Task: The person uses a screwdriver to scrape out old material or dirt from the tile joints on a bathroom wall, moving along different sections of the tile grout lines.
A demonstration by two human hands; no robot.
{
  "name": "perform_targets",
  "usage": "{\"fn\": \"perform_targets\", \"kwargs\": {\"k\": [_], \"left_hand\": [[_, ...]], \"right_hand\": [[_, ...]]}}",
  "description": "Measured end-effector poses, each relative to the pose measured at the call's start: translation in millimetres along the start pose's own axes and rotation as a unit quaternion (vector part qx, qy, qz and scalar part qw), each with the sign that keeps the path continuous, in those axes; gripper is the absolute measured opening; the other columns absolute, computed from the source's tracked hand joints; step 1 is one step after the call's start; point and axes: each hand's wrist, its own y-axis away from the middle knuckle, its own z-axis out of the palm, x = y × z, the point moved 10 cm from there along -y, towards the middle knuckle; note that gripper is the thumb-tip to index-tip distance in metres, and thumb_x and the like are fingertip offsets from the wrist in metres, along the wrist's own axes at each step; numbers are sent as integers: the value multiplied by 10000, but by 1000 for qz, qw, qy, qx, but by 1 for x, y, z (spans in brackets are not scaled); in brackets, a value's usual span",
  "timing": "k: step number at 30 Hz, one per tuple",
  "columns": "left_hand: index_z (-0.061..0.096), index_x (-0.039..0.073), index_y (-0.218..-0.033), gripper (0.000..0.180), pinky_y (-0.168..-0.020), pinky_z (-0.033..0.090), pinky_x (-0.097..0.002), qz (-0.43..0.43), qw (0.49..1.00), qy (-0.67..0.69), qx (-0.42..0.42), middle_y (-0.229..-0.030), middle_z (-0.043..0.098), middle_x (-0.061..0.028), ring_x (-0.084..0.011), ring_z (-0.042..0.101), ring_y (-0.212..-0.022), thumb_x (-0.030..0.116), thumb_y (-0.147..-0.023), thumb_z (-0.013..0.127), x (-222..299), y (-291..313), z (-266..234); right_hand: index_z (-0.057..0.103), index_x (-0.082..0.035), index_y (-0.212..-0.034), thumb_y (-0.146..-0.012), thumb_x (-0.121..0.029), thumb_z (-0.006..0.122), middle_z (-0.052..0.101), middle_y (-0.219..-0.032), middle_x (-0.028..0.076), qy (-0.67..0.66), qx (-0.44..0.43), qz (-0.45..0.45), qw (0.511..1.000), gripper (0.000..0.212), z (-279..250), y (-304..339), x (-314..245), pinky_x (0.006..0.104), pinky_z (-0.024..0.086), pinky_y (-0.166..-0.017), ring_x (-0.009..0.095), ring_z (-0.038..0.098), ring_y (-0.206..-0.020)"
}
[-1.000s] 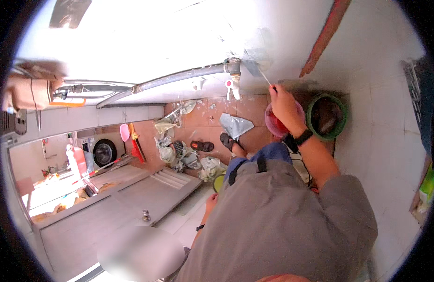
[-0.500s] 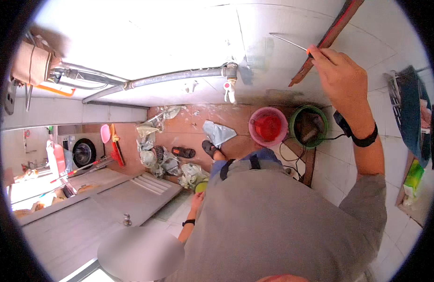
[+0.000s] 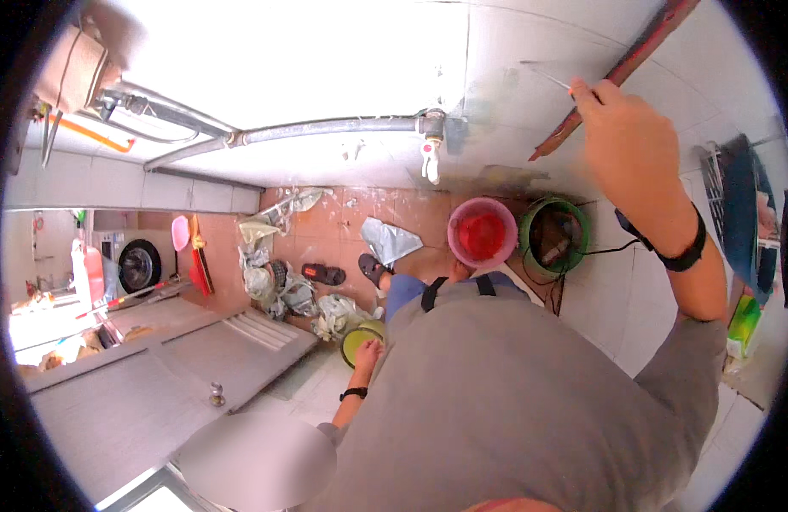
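My right hand, raised at upper right, is closed around a screwdriver. Its thin metal shaft, blurred now, points left across the white tiled wall. A dark red-brown strip runs slantwise over the wall just behind this hand. Low on the left, my left hand is beside a yellow-green basin, overlapping it in view. Its fingers look curled, and anything inside them is hidden.
A pink bucket with red contents and a green bucket stand by the wall. Above them are a tap and grey pipe. Sandals, plastic bags and a door lie leftward.
The screwdriver and my right hand have shifted slightly right in view, and the shaft has blurred. My left hand has moved slightly up and right, and more of the basin shows.
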Motion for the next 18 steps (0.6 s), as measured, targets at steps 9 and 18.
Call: {"fn": "perform_targets", "kwargs": {"k": [9, 18], "left_hand": [[636, 5, -1026, 283, -603, 474, -283, -24, 999, -27, 24, -853, 657, -63, -140, 593, -693, 257, -919, 562, -45, -9, -7], [644, -31, -975, 306, -552, 474, -293, 68, 992, 9, 102, -795, 660, -106, -178, 615, -637, 261, -906, 584, 119, 0, -42]], "right_hand": [[609, -72, -1155, -809, -84, 529, 603, -885, 80, 32, 11, -27, 999, 356, 0, -7, -8, 382, 514, -607, 270, 632, -755], [616, -80, -1155, -820, -88, 523, 620, -890, 71, 15, -8, -5, 1000, 348, 14, -3, 1, 384, 518, -625, 279, 630, -727]]}}
